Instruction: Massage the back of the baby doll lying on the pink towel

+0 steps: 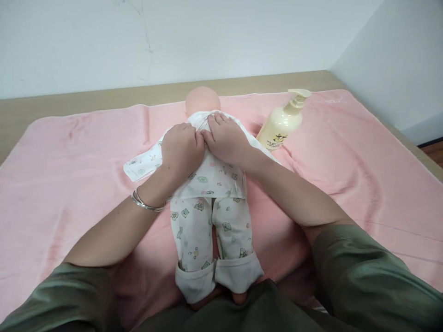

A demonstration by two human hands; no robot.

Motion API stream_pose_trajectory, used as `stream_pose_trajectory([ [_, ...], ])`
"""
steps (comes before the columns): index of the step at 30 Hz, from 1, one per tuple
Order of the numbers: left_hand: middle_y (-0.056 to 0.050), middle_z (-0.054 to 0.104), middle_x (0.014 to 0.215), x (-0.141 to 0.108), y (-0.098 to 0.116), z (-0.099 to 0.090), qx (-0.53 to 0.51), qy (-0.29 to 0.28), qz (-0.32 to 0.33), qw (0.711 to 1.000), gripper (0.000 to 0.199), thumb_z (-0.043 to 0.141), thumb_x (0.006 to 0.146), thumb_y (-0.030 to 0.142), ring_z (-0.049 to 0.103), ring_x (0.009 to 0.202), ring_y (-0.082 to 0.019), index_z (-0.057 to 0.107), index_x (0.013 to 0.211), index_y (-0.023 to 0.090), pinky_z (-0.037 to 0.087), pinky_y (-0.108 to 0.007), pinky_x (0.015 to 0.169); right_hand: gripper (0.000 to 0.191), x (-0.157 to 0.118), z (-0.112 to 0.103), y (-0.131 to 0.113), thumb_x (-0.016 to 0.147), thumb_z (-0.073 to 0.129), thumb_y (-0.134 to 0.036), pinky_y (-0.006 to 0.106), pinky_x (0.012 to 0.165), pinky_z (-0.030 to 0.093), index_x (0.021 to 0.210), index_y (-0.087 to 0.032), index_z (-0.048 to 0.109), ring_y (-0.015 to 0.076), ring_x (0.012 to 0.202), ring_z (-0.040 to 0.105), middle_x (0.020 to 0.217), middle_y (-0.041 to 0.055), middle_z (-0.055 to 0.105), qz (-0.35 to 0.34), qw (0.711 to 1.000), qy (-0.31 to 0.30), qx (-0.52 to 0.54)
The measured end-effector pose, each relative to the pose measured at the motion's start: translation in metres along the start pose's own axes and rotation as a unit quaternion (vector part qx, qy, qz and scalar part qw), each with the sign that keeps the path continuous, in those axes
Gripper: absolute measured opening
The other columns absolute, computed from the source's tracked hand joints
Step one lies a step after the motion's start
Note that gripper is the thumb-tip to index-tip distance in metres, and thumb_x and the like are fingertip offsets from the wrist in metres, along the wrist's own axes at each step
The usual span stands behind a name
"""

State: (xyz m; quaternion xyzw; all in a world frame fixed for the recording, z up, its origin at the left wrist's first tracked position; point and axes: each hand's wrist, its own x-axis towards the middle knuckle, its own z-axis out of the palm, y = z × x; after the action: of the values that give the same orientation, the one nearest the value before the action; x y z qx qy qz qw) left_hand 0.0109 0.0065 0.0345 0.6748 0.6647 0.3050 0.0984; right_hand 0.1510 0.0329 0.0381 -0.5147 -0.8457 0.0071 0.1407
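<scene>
A baby doll (pixel 202 100) lies lengthwise in front of me, its bald head at the far end and its face out of sight. It wears a white printed shirt (pixel 214 182) and matching trousers (pixel 196 230) with wide turned-up cuffs. My left hand (pixel 183 146) rests palm down on the left of the doll's upper body, its fingertips partly hidden. On the right side my right hand (pixel 226 138) lies on the shirt with fingers spread. The thumbs almost meet at the middle, where the cloth is creased. Both hands look open.
A cream pump bottle (pixel 281 124) leans on the right, beside the doll's sleeve. Under everything spreads a pink blanket (pixel 86 184) with some folds, over a wooden surface (pixel 145 92). White walls (pixel 207 41) stand behind and at the right.
</scene>
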Motion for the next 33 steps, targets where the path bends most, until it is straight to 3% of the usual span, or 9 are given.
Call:
stream_pose_trajectory([
  [3,-0.009,0.054,0.080,0.000,-0.001,0.000,0.006,-0.003,0.010,1.000,0.030,0.046,0.092,0.029,0.058,0.097,-0.029,0.027,0.069,0.023,0.044,-0.044,0.098,0.055,0.001,0.001,0.000,0.110,0.024,-0.034,0.049,0.123,0.036,0.145,0.001,0.048,0.0337,0.145,0.046,0.153,0.0230,0.051,0.010,1.000,-0.006,0.007],
  [8,-0.009,0.057,0.083,0.015,-0.014,0.003,-0.037,-0.023,0.039,0.998,0.022,0.045,0.090,0.027,0.059,0.098,-0.029,0.033,0.073,0.024,0.048,-0.047,0.101,0.048,-0.019,-0.007,-0.016,0.107,0.025,-0.025,0.045,0.105,0.047,0.131,0.003,0.057,0.0338,0.120,0.061,0.126,0.0248,0.065,-0.017,0.998,-0.006,-0.067],
  [11,-0.009,0.057,0.083,0.018,-0.016,0.003,-0.036,-0.033,0.047,0.998,0.021,0.043,0.091,0.030,0.058,0.098,-0.028,0.034,0.073,0.024,0.048,-0.046,0.102,0.045,-0.024,-0.006,-0.019,0.106,0.028,-0.021,0.040,0.103,0.049,0.128,0.002,0.059,0.0310,0.117,0.062,0.121,0.0226,0.067,-0.039,0.996,0.002,-0.074],
  [15,-0.010,0.055,0.082,0.006,-0.008,0.004,-0.017,-0.006,0.030,0.999,0.026,0.039,0.095,0.036,0.057,0.097,-0.029,0.031,0.073,0.024,0.046,-0.045,0.102,0.046,-0.012,-0.001,-0.008,0.106,0.024,-0.021,0.038,0.111,0.047,0.124,-0.002,0.062,0.0277,0.123,0.061,0.126,0.0195,0.066,-0.052,0.998,0.021,-0.041],
  [21,-0.012,0.059,0.088,-0.005,-0.002,0.006,-0.026,0.016,0.032,0.999,0.023,0.039,0.095,0.037,0.057,0.101,-0.029,0.036,0.076,0.023,0.044,-0.044,0.102,0.051,0.001,0.000,-0.001,0.108,0.022,-0.026,0.044,0.117,0.043,0.140,0.000,0.052,0.0313,0.137,0.054,0.146,0.0223,0.056,-0.017,1.000,0.001,-0.018],
  [26,-0.010,0.063,0.085,0.009,-0.012,0.002,-0.019,0.001,0.018,1.000,0.018,0.043,0.090,0.032,0.057,0.087,-0.026,0.041,0.074,0.023,0.048,-0.044,0.092,0.048,-0.019,-0.005,-0.017,0.106,0.023,-0.021,0.044,0.099,0.049,0.122,0.000,0.062,0.0340,0.117,0.063,0.122,0.0229,0.067,-0.042,0.996,0.010,-0.081],
  [30,-0.007,0.061,0.076,0.014,-0.017,0.002,-0.053,0.005,0.005,0.999,0.023,0.045,0.089,0.032,0.054,0.080,-0.023,0.040,0.068,0.023,0.049,-0.043,0.087,0.042,-0.021,-0.003,-0.018,0.106,0.028,-0.021,0.037,0.085,0.050,0.102,-0.007,0.067,0.0269,0.097,0.066,0.101,0.0167,0.070,-0.039,0.995,0.028,-0.089],
  [33,-0.009,0.059,0.077,0.008,-0.015,0.004,-0.034,0.029,0.010,0.999,0.028,0.046,0.091,0.035,0.057,0.086,-0.025,0.036,0.068,0.024,0.050,-0.044,0.092,0.044,-0.011,-0.001,-0.009,0.107,0.027,-0.027,0.036,0.087,0.050,0.102,-0.010,0.067,0.0263,0.102,0.067,0.103,0.0147,0.071,-0.012,0.998,0.030,-0.056],
])
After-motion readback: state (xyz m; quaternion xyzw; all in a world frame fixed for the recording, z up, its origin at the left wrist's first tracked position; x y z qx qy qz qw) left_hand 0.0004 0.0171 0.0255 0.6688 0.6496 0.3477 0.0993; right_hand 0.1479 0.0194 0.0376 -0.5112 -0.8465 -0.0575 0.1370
